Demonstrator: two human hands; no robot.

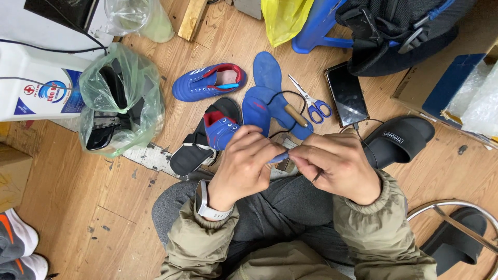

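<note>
My left hand (244,163) and my right hand (332,163) meet above my knees, both pinching a small blue tool (280,155) between the fingertips. A watch sits on my left wrist. Just beyond the hands a blue shoe with red lining (220,129) rests on a black sandal (194,148). A second blue shoe (207,82) lies farther away. Two blue insoles (267,96) lie beside them, with a wooden-handled awl (296,115) and a dark thread across them.
Blue-handled scissors (314,103) and a black phone (346,94) lie on the wooden floor. A black slide sandal (399,140) sits at right. A green plastic bag with black shoes (116,101) stands left. A white jug (36,83), a yellow bag (284,18), a metal stool ring (456,207).
</note>
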